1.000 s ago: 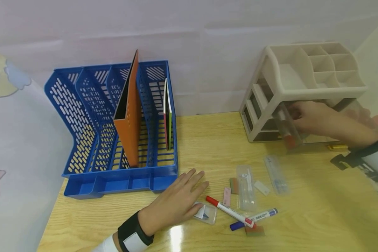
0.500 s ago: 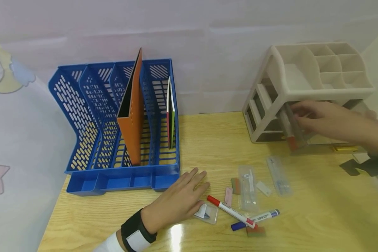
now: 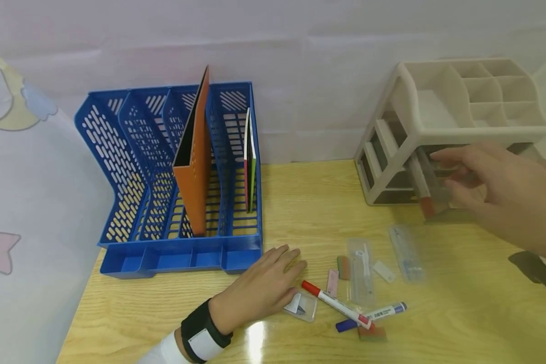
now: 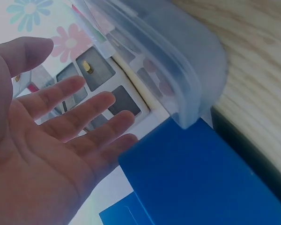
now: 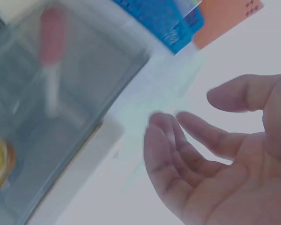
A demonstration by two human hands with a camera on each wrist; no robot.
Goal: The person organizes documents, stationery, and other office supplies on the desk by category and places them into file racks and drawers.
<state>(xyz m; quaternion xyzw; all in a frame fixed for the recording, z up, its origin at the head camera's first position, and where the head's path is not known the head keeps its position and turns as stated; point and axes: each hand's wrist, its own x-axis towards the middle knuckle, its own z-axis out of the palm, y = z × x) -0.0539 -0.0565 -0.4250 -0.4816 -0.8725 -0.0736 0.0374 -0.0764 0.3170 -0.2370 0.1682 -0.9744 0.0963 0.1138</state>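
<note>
My right hand (image 3: 505,187) hovers over the pulled-out clear drawer (image 3: 443,212) of the beige desktop organizer (image 3: 484,134). In the right wrist view its fingers are loosely bent and hold nothing. A red-ended marker (image 5: 53,35) lies inside the drawer. My left hand (image 3: 257,293) is low over the wooden table, palm down with spread fingers, beside the blue file rack (image 3: 182,247). Its thumb is at the edge of a small clear plastic box (image 3: 308,312); contact cannot be made out. In the left wrist view the palm holds nothing.
A red marker (image 3: 334,303) crosses a blue marker (image 3: 389,310) on the table. Nearby lie a clear case (image 3: 360,273), another clear case (image 3: 407,255), a white eraser (image 3: 384,272) and a pink eraser (image 3: 332,282). An orange folder (image 3: 197,177) and thin booklets (image 3: 250,172) stand in the rack.
My right hand has drawn back from inside the drawer, up and toward me, leaving the marker there. The left hand stays in place. The head view has shifted slightly.
</note>
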